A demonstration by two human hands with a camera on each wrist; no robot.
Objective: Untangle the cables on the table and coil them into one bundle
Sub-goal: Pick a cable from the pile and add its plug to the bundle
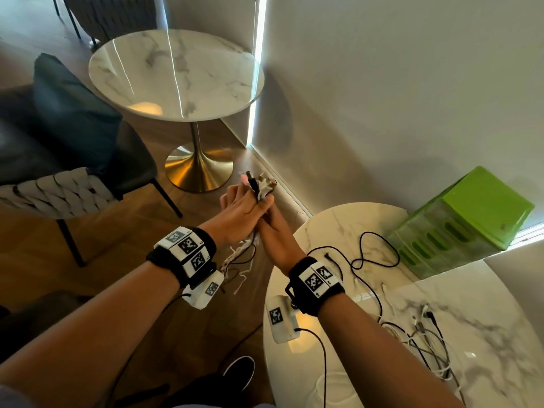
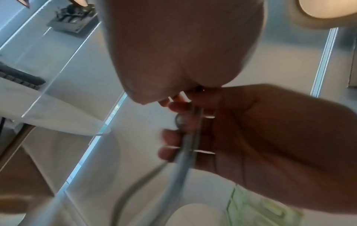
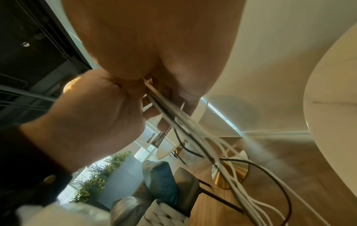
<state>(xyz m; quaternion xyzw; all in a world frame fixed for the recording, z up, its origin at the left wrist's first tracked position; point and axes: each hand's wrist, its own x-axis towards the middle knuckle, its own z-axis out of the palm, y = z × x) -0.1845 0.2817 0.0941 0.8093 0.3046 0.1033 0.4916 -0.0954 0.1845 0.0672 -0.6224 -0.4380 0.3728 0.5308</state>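
Both hands are raised off the near table's left edge, pressed together round a bundle of white and black cables (image 1: 259, 187). Plug ends stick out above the fingers. My left hand (image 1: 240, 209) grips the bundle from the left and my right hand (image 1: 272, 228) from the right. In the left wrist view the right hand's fingers (image 2: 173, 137) curl round the blurred cables (image 2: 185, 146). The right wrist view shows white and black strands (image 3: 195, 137) hanging from the joined hands. A long black cable (image 1: 374, 257) and a tangle of white, grey and black cables (image 1: 426, 343) lie on the marble table (image 1: 485, 334).
A green plastic box (image 1: 462, 222) stands at the table's back by the wall. A second round marble table (image 1: 176, 75) on a gold foot stands farther off. Dark chairs (image 1: 73, 136) are on the left over a wooden floor. Wrist-camera wires hang under both forearms.
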